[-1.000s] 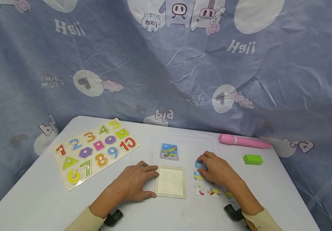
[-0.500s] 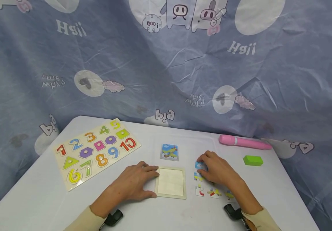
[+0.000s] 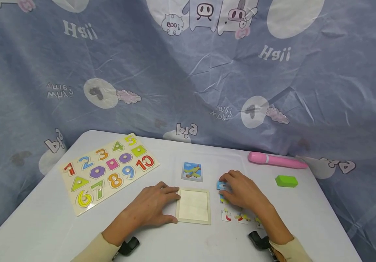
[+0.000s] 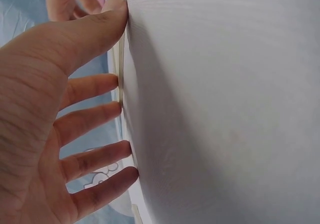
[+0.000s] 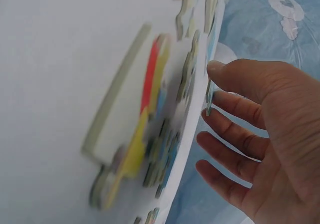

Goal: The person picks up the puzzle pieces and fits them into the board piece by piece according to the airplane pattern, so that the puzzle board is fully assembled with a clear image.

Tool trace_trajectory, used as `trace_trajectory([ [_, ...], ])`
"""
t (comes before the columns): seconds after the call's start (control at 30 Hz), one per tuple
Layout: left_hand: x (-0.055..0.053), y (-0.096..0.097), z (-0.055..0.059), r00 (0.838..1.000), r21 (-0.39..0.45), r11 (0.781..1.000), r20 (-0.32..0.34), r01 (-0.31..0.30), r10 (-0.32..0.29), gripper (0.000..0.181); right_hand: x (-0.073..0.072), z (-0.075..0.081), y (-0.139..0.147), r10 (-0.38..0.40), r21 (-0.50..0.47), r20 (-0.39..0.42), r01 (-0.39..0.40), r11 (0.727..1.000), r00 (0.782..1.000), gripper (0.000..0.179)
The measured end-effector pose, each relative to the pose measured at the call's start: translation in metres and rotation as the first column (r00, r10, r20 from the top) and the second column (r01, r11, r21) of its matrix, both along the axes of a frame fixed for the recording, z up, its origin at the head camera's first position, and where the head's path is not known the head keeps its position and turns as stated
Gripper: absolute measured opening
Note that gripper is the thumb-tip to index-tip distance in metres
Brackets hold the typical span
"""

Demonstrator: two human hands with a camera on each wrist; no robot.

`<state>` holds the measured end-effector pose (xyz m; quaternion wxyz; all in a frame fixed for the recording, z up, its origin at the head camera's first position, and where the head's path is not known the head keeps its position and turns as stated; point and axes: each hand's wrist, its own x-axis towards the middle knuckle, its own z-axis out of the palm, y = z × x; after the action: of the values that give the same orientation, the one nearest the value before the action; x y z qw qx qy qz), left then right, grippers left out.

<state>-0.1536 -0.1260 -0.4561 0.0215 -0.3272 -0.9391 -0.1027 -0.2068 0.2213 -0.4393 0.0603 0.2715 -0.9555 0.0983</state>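
Note:
My left hand rests at the left side of a square wooden puzzle tray, its thumb and fairly straight fingers touching the rim. In the left wrist view the fingers are spread along that edge. To the right of the tray, my right hand pinches a blue puzzle piece between thumb and fingers; the right wrist view shows this piece edge-on. Below the hand lie more puzzle pieces with red and yellow print, some partly hidden. Behind the tray lies a small airplane picture.
A number puzzle board lies at the left of the white table. At the back right are a pink cylinder with a pale band and a green block. A printed blue cloth hangs behind.
My right hand has shifted slightly left, and the blue puzzle piece has come along with it, away from the other pieces. The left hand and the tray stay put.

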Motion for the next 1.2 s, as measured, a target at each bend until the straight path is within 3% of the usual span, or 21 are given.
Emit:
trace_trajectory([
  [0.3,-0.001,-0.002,0.002,1.0,0.009,1.0,0.012,0.008,-0.008,0.068,0.004,0.005,-0.014,-0.034,0.012,0.014,0.034,0.999,0.999,0.038],
  [1.2,-0.002,-0.002,0.0,1.0,0.005,1.0,0.02,0.004,-0.004,0.068,0.009,0.012,-0.05,0.028,-0.061,0.029,-0.026,0.998,0.999,0.036],
])
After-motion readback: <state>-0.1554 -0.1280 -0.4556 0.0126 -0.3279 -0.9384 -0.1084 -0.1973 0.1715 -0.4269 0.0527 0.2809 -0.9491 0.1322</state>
